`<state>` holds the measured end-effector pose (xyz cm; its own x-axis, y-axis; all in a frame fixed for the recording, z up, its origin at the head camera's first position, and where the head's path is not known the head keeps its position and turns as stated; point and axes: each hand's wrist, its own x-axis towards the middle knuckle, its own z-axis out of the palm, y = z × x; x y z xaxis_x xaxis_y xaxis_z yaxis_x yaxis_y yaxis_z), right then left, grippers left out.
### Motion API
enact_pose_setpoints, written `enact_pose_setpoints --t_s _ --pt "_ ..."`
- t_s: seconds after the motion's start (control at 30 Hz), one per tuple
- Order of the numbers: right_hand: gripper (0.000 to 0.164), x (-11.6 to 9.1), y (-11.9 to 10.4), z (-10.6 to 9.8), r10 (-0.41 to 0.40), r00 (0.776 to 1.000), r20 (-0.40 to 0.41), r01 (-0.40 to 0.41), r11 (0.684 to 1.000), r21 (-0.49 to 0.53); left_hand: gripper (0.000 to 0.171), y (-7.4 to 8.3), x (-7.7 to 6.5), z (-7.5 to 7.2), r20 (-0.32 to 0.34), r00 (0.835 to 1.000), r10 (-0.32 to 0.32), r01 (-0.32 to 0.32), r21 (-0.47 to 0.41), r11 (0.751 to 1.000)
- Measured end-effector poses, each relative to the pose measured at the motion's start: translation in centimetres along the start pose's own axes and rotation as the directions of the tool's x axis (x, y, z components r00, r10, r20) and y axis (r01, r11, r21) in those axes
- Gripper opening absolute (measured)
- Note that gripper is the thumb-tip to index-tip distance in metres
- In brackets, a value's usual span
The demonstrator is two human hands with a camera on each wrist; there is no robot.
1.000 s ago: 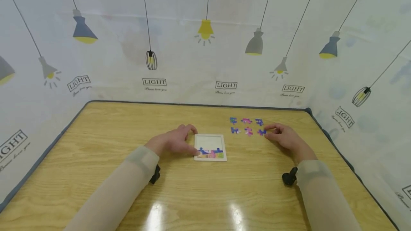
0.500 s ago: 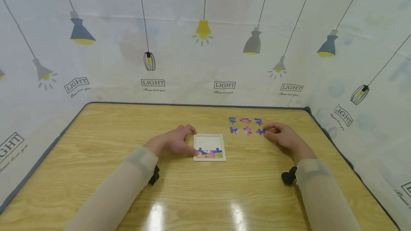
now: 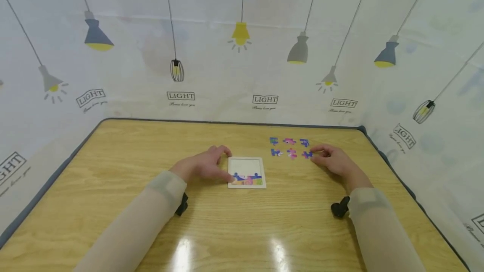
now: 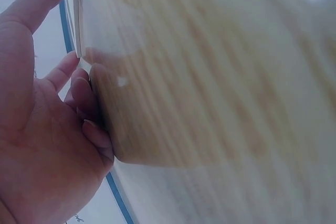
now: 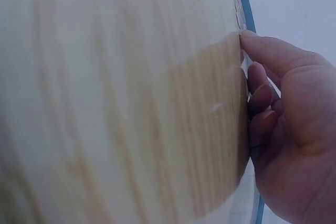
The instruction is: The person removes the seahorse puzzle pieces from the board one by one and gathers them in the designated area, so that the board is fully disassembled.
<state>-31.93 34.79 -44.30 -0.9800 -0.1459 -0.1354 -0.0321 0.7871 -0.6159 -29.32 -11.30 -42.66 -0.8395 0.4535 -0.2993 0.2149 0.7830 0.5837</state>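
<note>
A small white square puzzle frame (image 3: 262, 161) lies on the table, with joined blue, pink and green pieces (image 3: 247, 180) along its near side. My left hand (image 3: 207, 165) holds its left edge, the thumb over the near corner and the index finger at the far corner. In the left wrist view the other fingers are curled against the tabletop. To the right, my right hand (image 3: 338, 164) has thumb and index fingertips at either side of the end of a blue-purple puzzle piece (image 3: 306, 155). Its remaining fingers curl under the palm in the right wrist view.
Several loose puzzle pieces (image 3: 289, 141) lie in two rows behind and right of the frame. The wooden table (image 3: 242, 226) ends at a dark edge against a wall covering (image 3: 211, 49) printed with lamps. Each wrist wears a black device (image 3: 340, 207).
</note>
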Motion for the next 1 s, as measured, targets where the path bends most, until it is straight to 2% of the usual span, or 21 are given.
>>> enact_pose_setpoints --t_s 0.17,0.37,0.7,0.83,1.0 --pt "0.049 0.2 0.2 0.2 0.005 1.0 -0.006 -0.005 1.0 -0.001 0.082 0.0 -0.2 -0.1 0.008 1.0 -0.011 0.011 -0.01 1.0" --pt "0.049 -0.2 0.3 0.2 -0.002 0.999 -0.039 0.003 1.0 0.028 0.083 -0.3 0.3 0.1 0.008 1.0 0.002 -0.002 0.001 1.0" --pt "0.049 -1.0 0.0 0.1 -0.023 1.0 -0.016 0.025 0.994 0.108 0.085 -0.3 0.3 0.2 0.006 1.0 0.007 -0.007 -0.011 1.0" --pt "0.043 -1.4 -1.1 0.5 -0.058 0.998 -0.029 0.061 0.991 0.117 0.086 -0.2 0.3 0.1 0.017 1.0 0.003 -0.003 -0.021 1.0" --pt "0.039 -1.8 -4.1 1.9 -0.128 0.992 0.005 0.125 0.981 0.149 0.089 0.1 0.0 -0.2 0.021 1.0 -0.005 0.006 -0.031 0.999"
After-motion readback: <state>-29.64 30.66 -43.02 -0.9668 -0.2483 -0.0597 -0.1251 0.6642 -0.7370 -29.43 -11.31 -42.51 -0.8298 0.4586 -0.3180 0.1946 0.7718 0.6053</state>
